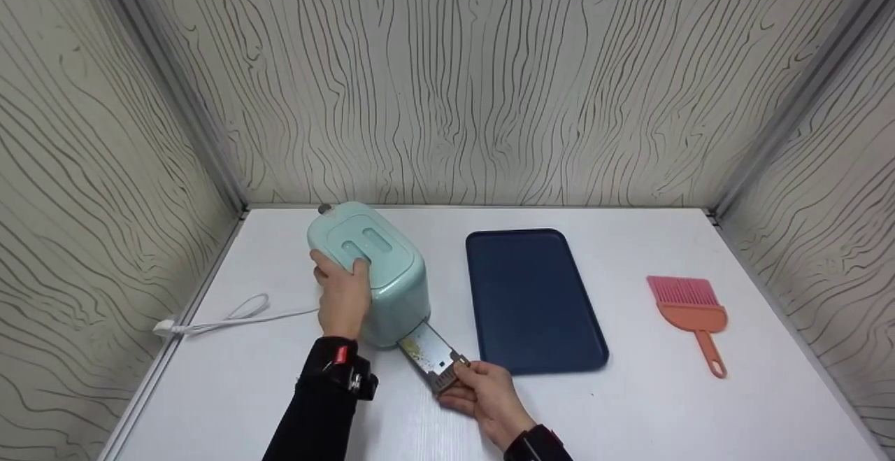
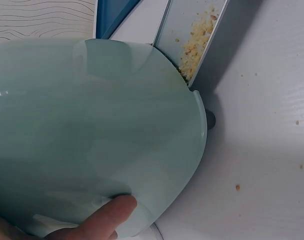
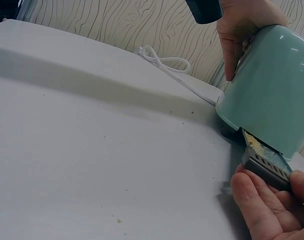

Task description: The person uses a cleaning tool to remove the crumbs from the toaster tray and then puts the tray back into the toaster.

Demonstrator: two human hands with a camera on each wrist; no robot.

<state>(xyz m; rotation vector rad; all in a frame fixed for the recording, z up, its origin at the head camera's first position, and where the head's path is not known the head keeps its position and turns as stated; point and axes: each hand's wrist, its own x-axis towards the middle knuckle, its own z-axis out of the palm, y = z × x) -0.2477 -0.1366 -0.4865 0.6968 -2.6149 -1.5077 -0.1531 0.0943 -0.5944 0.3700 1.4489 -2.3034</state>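
Observation:
A mint-green toaster (image 1: 391,293) stands at an angle on the table, its top marked by two oblong recesses. My left hand (image 1: 344,296) grips its near left side, with the thumb on the top; in the right wrist view the fingers (image 3: 232,55) of that hand reach down the wall. A metal crumb tray (image 1: 428,350) sticks partway out of the toaster's base, its inner end hidden inside. Yellowish crumbs (image 2: 197,47) lie along one side of it. My right hand (image 1: 486,398) pinches the tray's grey slotted handle (image 3: 266,170) between thumb and fingers.
A dark blue rectangular tray (image 1: 535,300) lies right of the toaster. Farther right is a pink-bristled brush (image 1: 692,310) with an orange handle. The toaster's white cord (image 1: 245,320) runs left to its plug. Loose crumbs (image 2: 238,188) dot the tabletop. Patterned walls enclose the table.

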